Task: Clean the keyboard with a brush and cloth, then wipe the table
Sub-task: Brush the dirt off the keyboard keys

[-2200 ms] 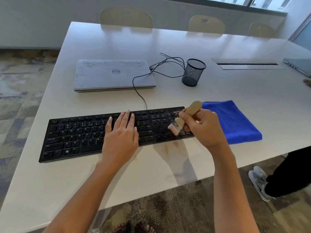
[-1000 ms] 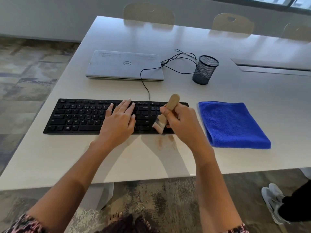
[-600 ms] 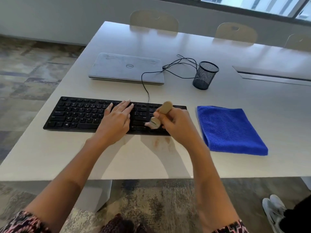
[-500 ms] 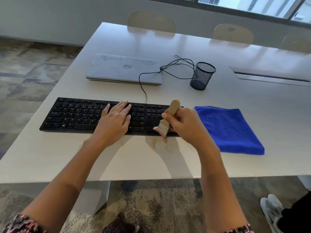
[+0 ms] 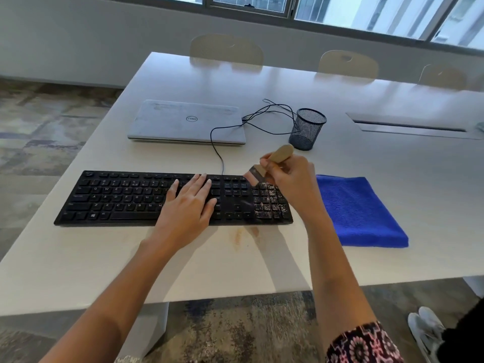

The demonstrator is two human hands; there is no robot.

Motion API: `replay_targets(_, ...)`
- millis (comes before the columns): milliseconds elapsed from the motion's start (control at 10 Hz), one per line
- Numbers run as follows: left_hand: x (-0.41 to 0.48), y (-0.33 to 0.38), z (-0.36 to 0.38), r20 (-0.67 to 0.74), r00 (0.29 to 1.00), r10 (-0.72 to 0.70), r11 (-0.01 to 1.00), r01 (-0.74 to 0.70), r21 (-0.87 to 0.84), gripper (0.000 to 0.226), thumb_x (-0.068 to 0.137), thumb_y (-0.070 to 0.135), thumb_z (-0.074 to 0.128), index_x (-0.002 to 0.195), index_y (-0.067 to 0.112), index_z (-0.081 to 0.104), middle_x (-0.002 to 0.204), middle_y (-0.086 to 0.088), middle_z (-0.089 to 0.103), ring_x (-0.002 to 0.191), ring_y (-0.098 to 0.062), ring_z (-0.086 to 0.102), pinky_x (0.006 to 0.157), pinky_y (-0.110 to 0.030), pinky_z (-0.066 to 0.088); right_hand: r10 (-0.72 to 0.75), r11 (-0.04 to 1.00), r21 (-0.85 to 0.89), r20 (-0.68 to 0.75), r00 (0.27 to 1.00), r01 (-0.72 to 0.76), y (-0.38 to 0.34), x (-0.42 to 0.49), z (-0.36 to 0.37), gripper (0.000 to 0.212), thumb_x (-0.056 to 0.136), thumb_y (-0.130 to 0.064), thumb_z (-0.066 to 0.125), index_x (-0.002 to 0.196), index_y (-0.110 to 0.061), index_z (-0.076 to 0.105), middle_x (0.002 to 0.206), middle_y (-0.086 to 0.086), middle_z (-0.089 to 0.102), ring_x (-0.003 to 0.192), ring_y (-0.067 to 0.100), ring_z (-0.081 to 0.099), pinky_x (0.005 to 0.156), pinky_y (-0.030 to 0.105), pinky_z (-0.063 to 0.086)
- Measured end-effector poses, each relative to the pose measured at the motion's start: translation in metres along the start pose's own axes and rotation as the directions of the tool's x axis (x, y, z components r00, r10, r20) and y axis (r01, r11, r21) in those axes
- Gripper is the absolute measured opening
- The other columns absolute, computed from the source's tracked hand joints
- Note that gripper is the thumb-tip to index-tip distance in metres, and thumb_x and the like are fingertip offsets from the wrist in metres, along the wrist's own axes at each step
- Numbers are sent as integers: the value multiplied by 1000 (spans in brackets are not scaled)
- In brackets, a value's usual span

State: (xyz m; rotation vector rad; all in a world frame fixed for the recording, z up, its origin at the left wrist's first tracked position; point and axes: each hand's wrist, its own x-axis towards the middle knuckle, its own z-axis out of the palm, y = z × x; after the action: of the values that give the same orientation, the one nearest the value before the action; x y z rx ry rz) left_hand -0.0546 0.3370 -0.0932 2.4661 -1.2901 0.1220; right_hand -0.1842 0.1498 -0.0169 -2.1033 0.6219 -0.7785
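A black keyboard point(image 5: 123, 199) lies across the white table point(image 5: 209, 263), its number pad at the right speckled with pale crumbs. My left hand point(image 5: 187, 205) rests flat on the keys near the middle, fingers straight. My right hand point(image 5: 290, 179) grips a small wooden-handled brush point(image 5: 277, 154) above the keyboard's upper right corner; its bristles point down-left, just over the top rows of keys. A folded blue cloth point(image 5: 358, 210) lies on the table right of the keyboard, untouched.
A closed silver laptop point(image 5: 186, 121) sits behind the keyboard, with a black cable point(image 5: 217, 142) running to it. A black mesh pen cup point(image 5: 306, 128) stands behind my right hand. A brownish smear point(image 5: 241, 235) marks the table before the keyboard. Another person's shoes point(image 5: 427, 328) show at bottom right.
My right hand has lifted the brush from the keyboard's front edge up and back to its upper right corner. My left hand stays flat on the keys.
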Motion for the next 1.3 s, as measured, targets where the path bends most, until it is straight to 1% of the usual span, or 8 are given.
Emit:
replay_targets(100,1,3,1,3,1000,28,1000,-28,14,74,92,54,9,152,15,30,160,0,21,149,-11,11,122,-45,3,-49,990,-128,52,997,56,-8,8,18,18,96,-23,66,104,-11,76,91,4,76,75,9,68,66,9,52)
replay_targets(200,1,3,2,-13,999,36,999,-36,24,76,91,55,6,151,15,30,160,1,22,149,-11,11,122,-45,4,-57,974,-218,55,997,67,-12,6,25,24,98,-24,62,101,-4,74,80,3,71,64,8,62,56,5,43)
replay_targets(400,0,1,7,-30,999,38,998,-36,50,73,94,53,8,150,14,33,159,0,26,148,-11,14,121,-46,6,61,921,-389,136,989,-3,-14,-15,10,34,101,-23,56,75,-1,64,56,-1,51,49,13,48,47,13,39)
replay_targets(600,-1,0,11,-51,998,35,996,-31,80,66,97,49,16,146,12,41,154,-3,36,146,-14,25,119,-49,15,111,966,-249,142,984,-73,-17,-2,-25,20,94,-30,67,85,-13,73,76,7,74,73,27,72,74,46,61)
replay_targets(700,-1,0,12,-77,996,38,996,-31,89,63,98,47,21,143,11,46,151,-4,41,143,-16,32,118,-50,20,104,986,-142,91,990,-91,-17,17,-36,4,91,-25,73,91,-22,76,84,1,77,81,18,75,77,45,62)
replay_targets(900,0,-1,13,-102,994,45,995,-35,96,60,98,45,25,141,11,49,150,-5,42,142,-17,34,117,-49,20,122,867,-493,63,990,-75,-5,39,-48,14,90,-26,73,90,-13,76,72,-5,66,71,16,65,77,37,56)
replay_targets(1100,1,-1,14,-116,992,40,994,-28,103,60,98,45,25,141,11,49,150,-5,43,142,-17,35,116,-49,21,44,782,-620,-38,998,-58,3,27,-23,27,97,-29,62,93,-4,72,80,8,70,75,25,64,71,32,43)
replay_targets(1300,1,-1,14,-121,992,36,994,-23,108,60,98,46,26,141,11,49,149,-5,44,141,-17,35,116,-50,22,-10,844,-536,-16,1000,0,-3,21,-8,28,96,-32,64,92,-7,75,74,4,68,65,17,56,67,28,39)
